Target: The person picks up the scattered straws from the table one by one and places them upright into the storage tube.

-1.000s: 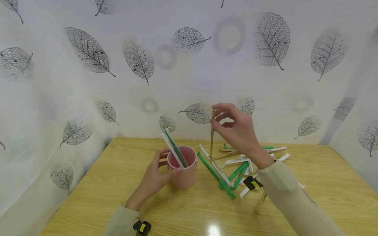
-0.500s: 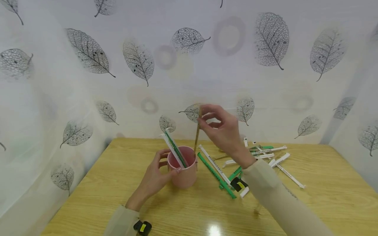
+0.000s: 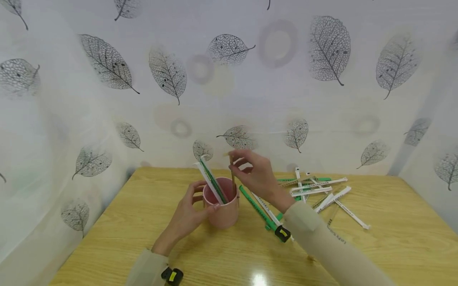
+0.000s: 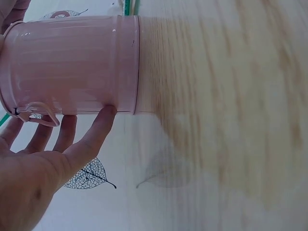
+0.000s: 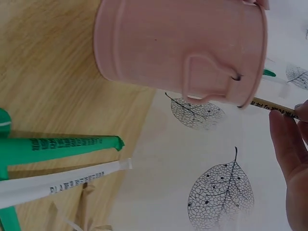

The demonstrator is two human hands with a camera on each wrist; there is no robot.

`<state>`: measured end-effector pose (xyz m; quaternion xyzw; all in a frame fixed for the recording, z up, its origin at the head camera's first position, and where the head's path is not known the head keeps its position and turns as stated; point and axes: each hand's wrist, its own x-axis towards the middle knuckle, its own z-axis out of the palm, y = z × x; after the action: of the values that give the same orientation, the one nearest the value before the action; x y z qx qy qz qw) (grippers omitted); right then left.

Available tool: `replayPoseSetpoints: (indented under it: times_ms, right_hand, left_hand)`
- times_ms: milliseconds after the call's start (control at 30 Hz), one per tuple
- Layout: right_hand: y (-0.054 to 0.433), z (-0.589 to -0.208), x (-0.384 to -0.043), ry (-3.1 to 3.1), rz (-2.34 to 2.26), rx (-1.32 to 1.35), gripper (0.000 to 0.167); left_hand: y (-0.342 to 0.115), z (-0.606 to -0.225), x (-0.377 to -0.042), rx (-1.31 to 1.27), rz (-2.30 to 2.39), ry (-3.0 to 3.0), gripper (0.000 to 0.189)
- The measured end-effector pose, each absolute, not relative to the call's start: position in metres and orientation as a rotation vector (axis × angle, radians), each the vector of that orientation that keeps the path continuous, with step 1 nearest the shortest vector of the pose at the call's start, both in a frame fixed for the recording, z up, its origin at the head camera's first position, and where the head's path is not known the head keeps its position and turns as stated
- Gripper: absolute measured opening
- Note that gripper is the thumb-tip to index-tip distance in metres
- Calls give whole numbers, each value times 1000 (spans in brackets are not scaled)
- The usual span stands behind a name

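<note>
A small pink metal bucket (image 3: pixel 223 217) with side handles stands on the table. My left hand (image 3: pixel 191 212) grips it from the left, thumb near the front rim and fingers round the side; the left wrist view shows fingertips against its wall (image 4: pixel 72 65). Between thumb and fingers, my right hand (image 3: pixel 255 174) pinches the upper part of a brown paper-wrapped straw (image 5: pixel 272 107). This straw stands nearly upright at the bucket's right side, its lower end inside and hidden by the wall. A white wrapped straw (image 3: pixel 206 178) and green ones (image 3: pixel 217 186) lean leftward out of the bucket.
Right of the bucket lies a loose pile of wrapped straws: green (image 3: pixel 255 204), white (image 3: pixel 352 214) and brown, several crossing each other. My right forearm covers part of it. A leaf-patterned backdrop (image 3: pixel 229 95) rises behind the wooden table (image 3: pixel 143 206).
My right hand has carried the brown straw left from over the pile to the bucket, then lowered it so its end is inside. The left hand and the bucket have stayed put.
</note>
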<state>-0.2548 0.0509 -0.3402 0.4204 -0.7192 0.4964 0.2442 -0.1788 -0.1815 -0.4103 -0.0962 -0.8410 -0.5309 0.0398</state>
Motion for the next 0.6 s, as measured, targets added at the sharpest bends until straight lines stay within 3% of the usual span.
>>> replayPoseSetpoints:
  times_ms: [267,500,600]
  right_hand:
    - [50,-352,-252,-2034,1350,1116,36]
    - [60,-350,-248,-2098,1279,1126,56]
    - [78,-348,-241,-2198,1198,1151,49]
  left_hand:
    - [-181,-409,-178,-295,-1621,-2580,71]
    - [-181,-409,-177,-296,-1624,-2575,71]
    - [-181,-410,-178,-302,-1621,-2568,71]
